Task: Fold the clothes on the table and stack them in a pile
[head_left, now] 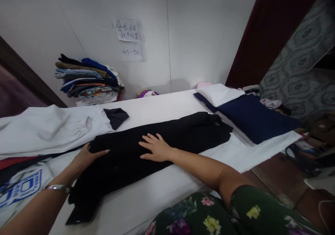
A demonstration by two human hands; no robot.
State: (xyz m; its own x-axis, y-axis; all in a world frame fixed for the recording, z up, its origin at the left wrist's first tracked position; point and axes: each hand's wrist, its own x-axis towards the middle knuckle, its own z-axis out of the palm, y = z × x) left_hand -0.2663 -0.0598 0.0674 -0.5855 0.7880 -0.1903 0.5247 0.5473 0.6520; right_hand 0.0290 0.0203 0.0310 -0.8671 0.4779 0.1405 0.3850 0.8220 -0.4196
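Black garment (183,130), folded into a long strip, lies under the right grip (156,149) and reaches away from it on both sides. This grip is an open palm with spread fingers, laid flat on the cloth near the middle of the strip, probably to smooth the layers and keep them from sliding. The left grip (85,158) rests at the garment's left end, its thumb on top; the other fingers are partly hidden, so I cannot tell whether it pinches the fabric. Held there, it likely steadies that end against the other palm's pressure. Well to the right of both grips, the far end of the strip shows a small pale mark (217,124).

Beneath everything is a white surface (151,111), whose flat expanse lets the strip lie stretched out. Beyond and left of the left grip lies a loose white garment (60,127), with a dark grey piece of cloth (116,117) at its right end; nearer the wrist is white fabric with blue lettering (28,186). Past the right grip, farther right, a white folded cloth (221,93) sits on a navy garment (256,116), apparently set aside from the working area. Beyond the left grip, a stack of folded clothes (89,81) stands by the wall, presumably piled to save room.
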